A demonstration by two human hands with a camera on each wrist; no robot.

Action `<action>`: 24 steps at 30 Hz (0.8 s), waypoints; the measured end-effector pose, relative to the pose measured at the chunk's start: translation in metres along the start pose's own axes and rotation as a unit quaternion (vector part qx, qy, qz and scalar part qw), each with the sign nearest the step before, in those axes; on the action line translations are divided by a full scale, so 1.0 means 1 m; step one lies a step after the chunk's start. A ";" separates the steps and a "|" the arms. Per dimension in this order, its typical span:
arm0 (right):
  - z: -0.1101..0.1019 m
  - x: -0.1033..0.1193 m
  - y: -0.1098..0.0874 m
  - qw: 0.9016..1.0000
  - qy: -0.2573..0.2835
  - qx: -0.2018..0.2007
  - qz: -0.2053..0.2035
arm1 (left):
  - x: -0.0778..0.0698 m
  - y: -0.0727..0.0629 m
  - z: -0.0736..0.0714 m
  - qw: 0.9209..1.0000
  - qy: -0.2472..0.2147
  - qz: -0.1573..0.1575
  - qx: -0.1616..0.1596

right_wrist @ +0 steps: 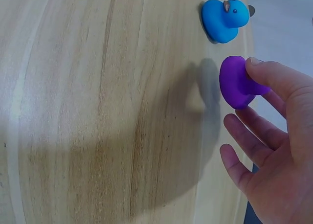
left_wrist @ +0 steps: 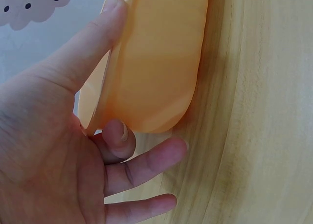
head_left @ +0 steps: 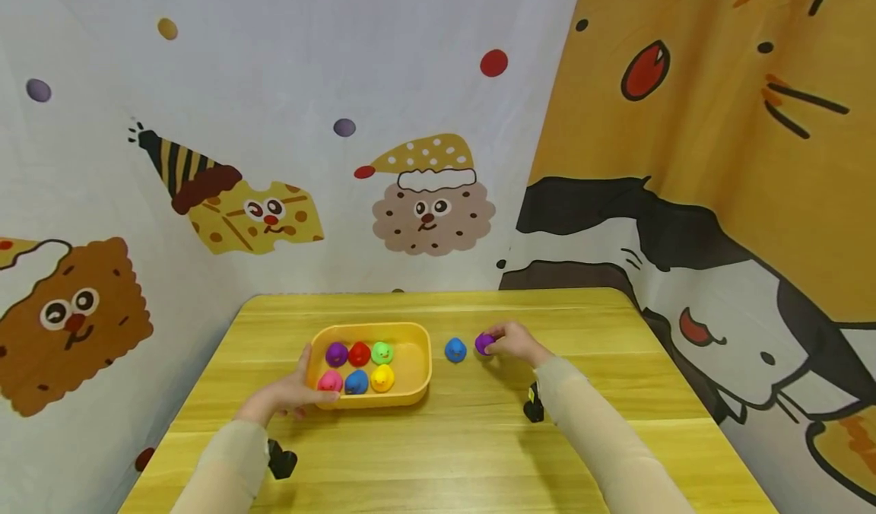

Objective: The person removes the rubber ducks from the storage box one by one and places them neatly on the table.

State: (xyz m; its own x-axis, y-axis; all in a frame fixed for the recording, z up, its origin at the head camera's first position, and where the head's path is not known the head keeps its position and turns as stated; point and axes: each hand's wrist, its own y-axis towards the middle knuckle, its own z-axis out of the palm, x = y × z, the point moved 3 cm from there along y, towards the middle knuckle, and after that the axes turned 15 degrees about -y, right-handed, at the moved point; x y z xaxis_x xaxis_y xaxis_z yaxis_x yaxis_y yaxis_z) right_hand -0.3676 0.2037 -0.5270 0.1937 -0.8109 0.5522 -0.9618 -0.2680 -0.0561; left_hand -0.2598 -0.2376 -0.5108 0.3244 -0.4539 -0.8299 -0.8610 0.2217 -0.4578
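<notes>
My right hand (head_left: 515,343) pinches a purple rubber duck (right_wrist: 236,82) between thumb and fingers. A shadow apart from the duck in the right wrist view shows it slightly off the table. Just left of it in the head view, a blue rubber duck (head_left: 455,350) sits on the wood. Farther left stands a yellow plastic tray (head_left: 414,398). My left hand (head_left: 290,392) grips its left end, thumb (left_wrist: 95,38) along the near rim and other fingers about the corner. Inside are ducks in two rows: purple (head_left: 337,354), red (head_left: 359,354), green (head_left: 382,353), pink (head_left: 331,381), blue (head_left: 357,382) and yellow (head_left: 382,378).
The wooden table (head_left: 438,461) carries the tray and loose ducks. Behind it hangs a white cloth (head_left: 424,27) with cartoon prints, and an orange cartoon cloth (head_left: 684,149) covers the right side. A black device (head_left: 534,403) sits at the right wrist, another (head_left: 281,459) at the left.
</notes>
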 end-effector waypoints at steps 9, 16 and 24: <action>0.001 -0.004 0.001 1.000 -0.009 0.005 -0.002 | 0.002 0.002 0.001 1.000 -0.010 0.006 -0.017; 0.005 -0.002 0.002 1.000 -0.010 0.014 -0.001 | 0.003 0.003 0.000 1.000 -0.015 0.004 -0.017; 0.008 -0.003 0.000 1.000 -0.006 0.023 -0.013 | 0.004 0.005 0.000 1.000 -0.020 0.004 -0.015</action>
State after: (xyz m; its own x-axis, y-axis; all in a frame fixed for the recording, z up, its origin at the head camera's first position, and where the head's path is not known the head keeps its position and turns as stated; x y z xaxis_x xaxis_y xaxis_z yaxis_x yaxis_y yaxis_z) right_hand -0.3670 0.2021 -0.5351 0.2213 -0.8098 0.5434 -0.9464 -0.3127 -0.0806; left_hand -0.2625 -0.2385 -0.5166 0.3324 -0.4180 -0.8455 -0.8750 0.1979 -0.4419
